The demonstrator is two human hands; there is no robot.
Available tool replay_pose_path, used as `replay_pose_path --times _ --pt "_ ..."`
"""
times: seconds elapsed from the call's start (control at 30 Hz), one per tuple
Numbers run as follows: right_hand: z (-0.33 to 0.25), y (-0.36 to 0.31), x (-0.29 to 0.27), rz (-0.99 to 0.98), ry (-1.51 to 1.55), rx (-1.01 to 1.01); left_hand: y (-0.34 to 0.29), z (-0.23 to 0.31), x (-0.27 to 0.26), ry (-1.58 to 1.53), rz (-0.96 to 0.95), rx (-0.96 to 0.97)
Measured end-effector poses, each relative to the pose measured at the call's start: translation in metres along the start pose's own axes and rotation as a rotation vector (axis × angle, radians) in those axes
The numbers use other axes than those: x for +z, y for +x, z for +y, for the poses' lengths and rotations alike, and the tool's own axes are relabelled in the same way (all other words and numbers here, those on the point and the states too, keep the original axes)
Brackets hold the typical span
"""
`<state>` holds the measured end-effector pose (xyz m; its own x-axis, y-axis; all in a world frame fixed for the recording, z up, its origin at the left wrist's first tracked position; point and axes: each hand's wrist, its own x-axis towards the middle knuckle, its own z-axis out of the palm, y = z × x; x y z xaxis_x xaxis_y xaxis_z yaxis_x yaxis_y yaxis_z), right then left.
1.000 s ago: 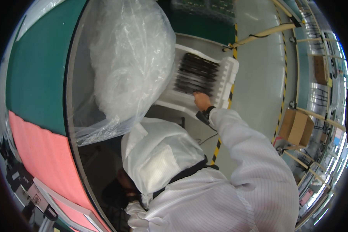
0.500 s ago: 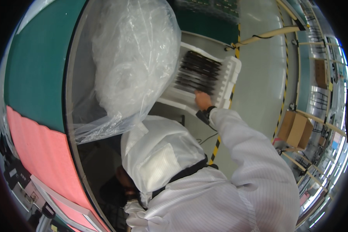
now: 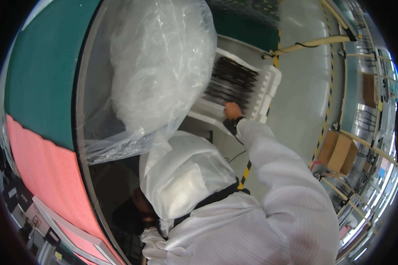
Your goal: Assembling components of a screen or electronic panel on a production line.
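Observation:
My right hand (image 3: 233,110) reaches to the near edge of a white foam tray (image 3: 269,88), a black strap at its wrist. Its fingers are curled closed beside the row of dark, thin, board-like pieces (image 3: 234,79) standing in the tray; what they hold, if anything, is hidden. My left hand (image 3: 142,203) hangs low in shadow at the left of my body, below the table edge. Its fingers blend into a dark shape there and cannot be made out.
A large clear plastic bag (image 3: 159,66) bulges beside the tray. Left of it run a green mat (image 3: 48,75) and a pink cloth (image 3: 44,159). Green circuit boards (image 3: 256,9) lie beyond the tray. A cardboard box (image 3: 338,152) stands at the right, past striped floor tape (image 3: 326,115).
The view has shifted slightly, so the tray and bag sit a little further right. My right hand stays at the tray's near side, its wrist turned slightly. The left hand has hardly moved.

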<state>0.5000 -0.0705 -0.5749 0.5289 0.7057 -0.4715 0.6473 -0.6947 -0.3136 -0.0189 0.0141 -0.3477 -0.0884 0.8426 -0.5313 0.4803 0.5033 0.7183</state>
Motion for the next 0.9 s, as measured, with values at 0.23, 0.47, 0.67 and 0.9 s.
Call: replay_pose_path --times 0.23,0.47,0.67,0.9 --pt "0.013 0.014 0.018 0.03 -0.071 0.019 0.002 -0.017 -0.003 0.419 0.012 0.149" --pt "-0.006 0.014 0.0 0.028 -0.208 -0.065 0.005 -0.029 -0.005 -0.266 -0.028 -0.098" --pt "-0.019 -0.008 -0.051 0.074 -0.102 -0.176 -0.004 -0.005 0.008 -0.149 0.042 -0.023" --pt "-0.055 -0.076 -0.184 0.188 0.087 -0.333 0.01 -0.059 -0.018 0.567 -0.057 0.4"
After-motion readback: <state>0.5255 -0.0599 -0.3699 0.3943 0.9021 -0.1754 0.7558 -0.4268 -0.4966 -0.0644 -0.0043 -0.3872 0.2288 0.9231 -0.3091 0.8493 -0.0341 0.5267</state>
